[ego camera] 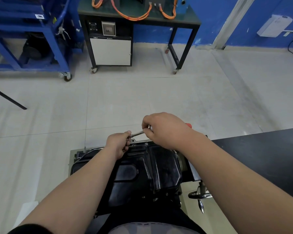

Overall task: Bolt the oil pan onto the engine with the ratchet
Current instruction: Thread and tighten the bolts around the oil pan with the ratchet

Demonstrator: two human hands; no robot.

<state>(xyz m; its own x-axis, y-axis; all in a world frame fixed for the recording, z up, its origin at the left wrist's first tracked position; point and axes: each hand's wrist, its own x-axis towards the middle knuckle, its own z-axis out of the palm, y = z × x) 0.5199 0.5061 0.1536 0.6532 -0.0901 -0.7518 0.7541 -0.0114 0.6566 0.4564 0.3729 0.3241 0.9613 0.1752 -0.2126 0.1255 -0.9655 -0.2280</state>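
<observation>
**Oil pan (142, 169): ratchet (137, 133) at work on the far edge**

Black and upturned, the pan lies beneath both wrists, with its far flange (139, 143) directly under the fingers. The left hand (120, 146) curls tightly round the ratchet's head end and steadies it over the flange. The right hand (161, 130) pinches the handle between thumb and fingertips.

The step looks like tightening a far-edge bolt. The next move calls for a short handle swing with the head kept square.

Count: one pan, one ratchet, two hands. The bolts are too small to count.

A slim silver ratchet (137, 133) spans almost level between the left grip (119, 146) and right grip (162, 130), held at both ends, above the glossy black oil pan (147, 169) at its far rim.
</observation>
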